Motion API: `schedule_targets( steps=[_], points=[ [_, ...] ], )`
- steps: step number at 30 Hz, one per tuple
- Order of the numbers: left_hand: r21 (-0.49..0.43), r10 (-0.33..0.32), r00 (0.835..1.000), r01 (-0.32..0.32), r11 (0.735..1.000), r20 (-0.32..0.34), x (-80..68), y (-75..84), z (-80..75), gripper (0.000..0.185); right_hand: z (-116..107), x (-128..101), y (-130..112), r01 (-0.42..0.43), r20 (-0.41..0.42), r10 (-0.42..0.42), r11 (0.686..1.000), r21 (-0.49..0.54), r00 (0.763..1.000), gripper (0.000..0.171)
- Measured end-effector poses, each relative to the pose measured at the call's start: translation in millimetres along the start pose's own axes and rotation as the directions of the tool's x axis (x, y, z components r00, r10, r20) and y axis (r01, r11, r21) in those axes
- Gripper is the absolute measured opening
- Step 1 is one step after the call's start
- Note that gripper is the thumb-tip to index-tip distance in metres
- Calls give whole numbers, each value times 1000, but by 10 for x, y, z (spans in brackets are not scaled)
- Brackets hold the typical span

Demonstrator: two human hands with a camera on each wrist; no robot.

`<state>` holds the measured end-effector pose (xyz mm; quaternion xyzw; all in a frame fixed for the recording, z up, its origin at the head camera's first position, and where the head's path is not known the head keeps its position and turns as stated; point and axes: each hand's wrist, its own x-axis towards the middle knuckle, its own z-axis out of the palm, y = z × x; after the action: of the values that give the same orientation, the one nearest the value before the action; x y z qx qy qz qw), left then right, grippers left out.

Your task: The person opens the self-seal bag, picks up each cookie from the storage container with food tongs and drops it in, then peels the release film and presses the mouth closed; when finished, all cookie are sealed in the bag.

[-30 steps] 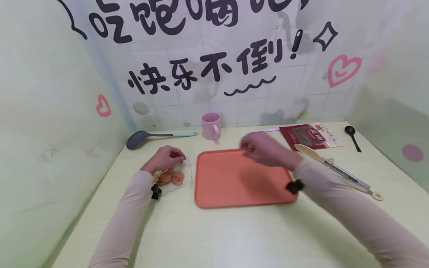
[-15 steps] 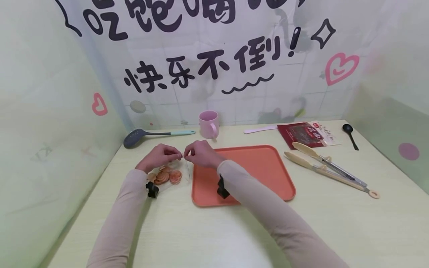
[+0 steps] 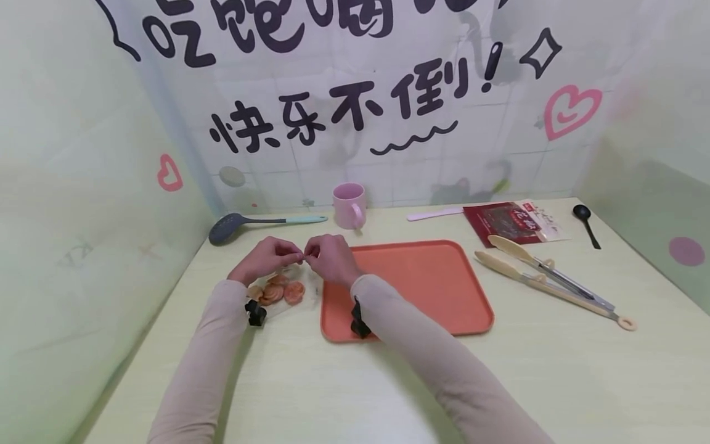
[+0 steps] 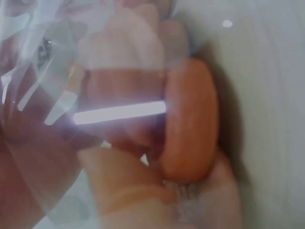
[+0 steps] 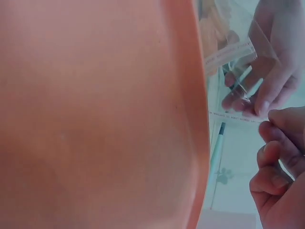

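A clear plastic bag [image 5: 259,40] with round, orange-pink food pieces [image 3: 294,293] inside lies left of the orange tray [image 3: 421,277]. My left hand [image 3: 269,256] pinches the bag's upper edge. Fingertip to fingertip with it, my right hand [image 3: 333,259] pinches at the corner, where a thin printed strip [image 5: 233,116] ends between thumb and forefinger in the right wrist view. Through glossy film, the left wrist view shows a rounded orange piece [image 4: 190,124] up close.
Behind stand a pink mug [image 3: 349,206] and a slotted spoon [image 3: 226,228]. To the right lie tongs [image 3: 549,280], a red packet [image 3: 501,224], a pink handle [image 3: 435,214] and a small black spoon [image 3: 585,225]. Walls enclose the back and sides.
My right hand has swung left from above the tray to the bag's corner, meeting my left hand. The left hand has kept its place at the bag.
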<state>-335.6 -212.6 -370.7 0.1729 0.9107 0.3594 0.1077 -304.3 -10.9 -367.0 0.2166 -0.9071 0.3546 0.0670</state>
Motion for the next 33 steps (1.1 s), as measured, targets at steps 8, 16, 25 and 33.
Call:
schedule_targets(
  steps=[8, 16, 25, 33],
  points=[
    [-4, -16, 1000, 16, 1000, 12, -7, 11, 5, 27, 69, 15, -2, -54, 7, 54, 997, -61, 999, 15],
    [-17, -28, 1000, 28, 999, 1, -10, 46, 5, 26, 101, 46, 25, -93, 0, 93, 994, -53, 996, 13],
    [8, -39, 999, 39, 999, 6, -17, 36, -14, 26, 139, 110, -2, -128, 7, 128, 992, -9, 992, 11],
    [12, 1, 1000, -1, 1000, 14, -5, 22, 4, 26, 130, 148, 15, -107, 6, 107, 993, -40, 994, 10]
  ],
)
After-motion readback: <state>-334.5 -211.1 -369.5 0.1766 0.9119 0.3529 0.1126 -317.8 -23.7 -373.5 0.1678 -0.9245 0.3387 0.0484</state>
